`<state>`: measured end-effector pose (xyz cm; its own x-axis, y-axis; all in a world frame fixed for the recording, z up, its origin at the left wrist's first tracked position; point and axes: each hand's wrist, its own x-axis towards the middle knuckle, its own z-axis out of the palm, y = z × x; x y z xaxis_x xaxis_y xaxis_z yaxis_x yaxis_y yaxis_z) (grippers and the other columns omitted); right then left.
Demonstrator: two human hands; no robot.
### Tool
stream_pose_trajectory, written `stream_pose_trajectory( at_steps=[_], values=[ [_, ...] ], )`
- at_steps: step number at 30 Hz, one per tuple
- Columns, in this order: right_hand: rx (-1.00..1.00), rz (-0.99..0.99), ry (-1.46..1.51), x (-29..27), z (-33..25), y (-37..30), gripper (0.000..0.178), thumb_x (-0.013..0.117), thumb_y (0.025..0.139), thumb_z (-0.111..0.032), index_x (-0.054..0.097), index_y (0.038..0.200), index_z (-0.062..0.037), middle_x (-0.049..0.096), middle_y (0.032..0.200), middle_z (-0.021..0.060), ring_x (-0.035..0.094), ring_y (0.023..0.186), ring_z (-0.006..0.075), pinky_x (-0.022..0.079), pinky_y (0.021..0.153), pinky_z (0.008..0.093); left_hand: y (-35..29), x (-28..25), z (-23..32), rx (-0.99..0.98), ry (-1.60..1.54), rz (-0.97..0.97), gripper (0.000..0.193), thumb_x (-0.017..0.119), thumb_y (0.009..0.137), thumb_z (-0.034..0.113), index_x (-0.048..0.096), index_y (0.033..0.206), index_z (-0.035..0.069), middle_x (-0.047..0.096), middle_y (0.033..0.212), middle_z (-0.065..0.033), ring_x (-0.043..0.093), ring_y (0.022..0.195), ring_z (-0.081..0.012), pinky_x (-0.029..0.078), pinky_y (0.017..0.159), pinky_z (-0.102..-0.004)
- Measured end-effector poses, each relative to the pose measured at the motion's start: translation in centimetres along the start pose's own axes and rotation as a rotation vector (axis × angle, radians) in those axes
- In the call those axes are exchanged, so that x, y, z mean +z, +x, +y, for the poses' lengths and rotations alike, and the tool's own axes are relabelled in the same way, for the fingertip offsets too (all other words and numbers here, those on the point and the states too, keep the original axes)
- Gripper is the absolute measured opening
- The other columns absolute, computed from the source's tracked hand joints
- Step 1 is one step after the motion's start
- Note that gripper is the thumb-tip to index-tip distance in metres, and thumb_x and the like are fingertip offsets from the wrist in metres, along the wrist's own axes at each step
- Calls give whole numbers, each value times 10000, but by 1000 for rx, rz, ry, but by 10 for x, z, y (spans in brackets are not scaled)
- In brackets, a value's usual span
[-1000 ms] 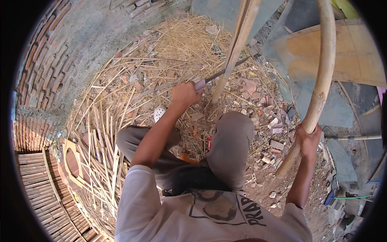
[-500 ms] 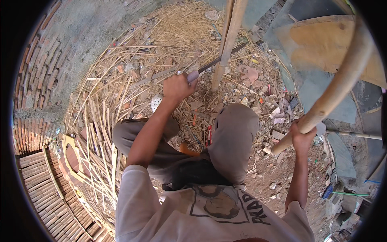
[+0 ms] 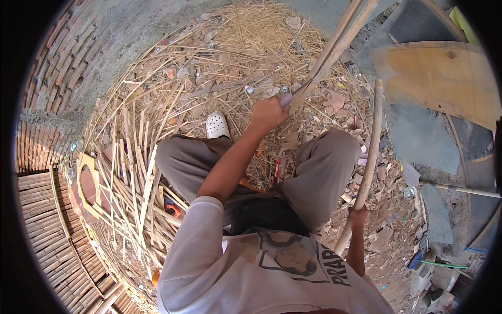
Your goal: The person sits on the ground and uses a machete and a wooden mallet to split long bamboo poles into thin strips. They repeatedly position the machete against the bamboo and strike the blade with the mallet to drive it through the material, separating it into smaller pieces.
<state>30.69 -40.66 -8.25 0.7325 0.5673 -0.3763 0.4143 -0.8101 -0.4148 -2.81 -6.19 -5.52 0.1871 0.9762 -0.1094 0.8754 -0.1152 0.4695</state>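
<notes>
My left hand (image 3: 269, 111) is closed round the pale handle of a long knife (image 3: 286, 99). Its dark blade meets a bamboo pole (image 3: 334, 49) that leans away to the upper right with a split along it; most of the blade is hidden by the hand and bamboo. Low on the right, my right hand (image 3: 358, 215) grips a thick wooden stick (image 3: 373, 141) near its lower part. That stick points forward, beside my right knee and apart from the bamboo.
Bamboo strips (image 3: 138, 172) lie in a heap on my left, with straw (image 3: 256, 31) and rubble ahead. A brick wall (image 3: 68, 73) rises at far left above a bamboo slat panel (image 3: 44, 230). Sheets of glass (image 3: 423, 136) and a brown board (image 3: 439, 76) lean at right.
The stick in my right hand has dropped from its raised slant and drawn back towards me. My left hand and knife have shifted right, and the bamboo leans further right.
</notes>
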Motion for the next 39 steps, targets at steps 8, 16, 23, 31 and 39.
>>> stream_pose_trajectory(
  at_steps=[8, 16, 23, 31, 39],
  values=[
    [343, -47, -315, 112, 183, -54, 532, 793, 621, -255, 630, 1043, 24, 690, 991, 222, 681, 936, 378, 545, 841, 477, -52, 36, -9, -60, -116, 20, 479, 599, 837, 421, 626, 1034, -15, 680, 803, -265, 686, 739, -418, 546, 689, -506],
    [-47, 394, 329, 63, 165, 30, 393, 745, 769, -151, 592, 1041, 88, 665, 931, 183, 641, 849, 307, 497, 783, 413, -72, 57, -2, -102, -199, 101, 533, 555, 899, 478, 601, 920, -53, 659, 753, -281, 664, 723, -454, 517, 678, -529],
    [-730, 296, 586, -84, -182, -4, 316, 648, 887, -92, 569, 1168, 30, 675, 1001, 120, 644, 955, 200, 510, 822, 342, -81, 65, 12, -153, -281, -3, 522, 559, 898, 433, 533, 1049, -66, 659, 857, -311, 653, 822, -485, 501, 767, -541],
    [-19, -941, 886, 142, -262, -12, 443, 596, 935, -414, 611, 1138, -21, 624, 1078, 77, 588, 1030, 169, 467, 866, 392, -93, 57, 8, 16, -516, -208, 490, 634, 751, 328, 572, 1086, -23, 667, 1009, -245, 644, 925, -426, 506, 819, -463],
    [-138, -519, 796, 179, -267, -1, 317, 703, 839, -230, 597, 881, 66, 593, 650, 101, 574, 454, 199, 455, 427, 359, -38, -149, 73, 325, -633, 467, 639, 742, 796, 151, 443, 1347, 29, 561, 1277, -142, 610, 1077, -238, 499, 849, -378]
  ],
)
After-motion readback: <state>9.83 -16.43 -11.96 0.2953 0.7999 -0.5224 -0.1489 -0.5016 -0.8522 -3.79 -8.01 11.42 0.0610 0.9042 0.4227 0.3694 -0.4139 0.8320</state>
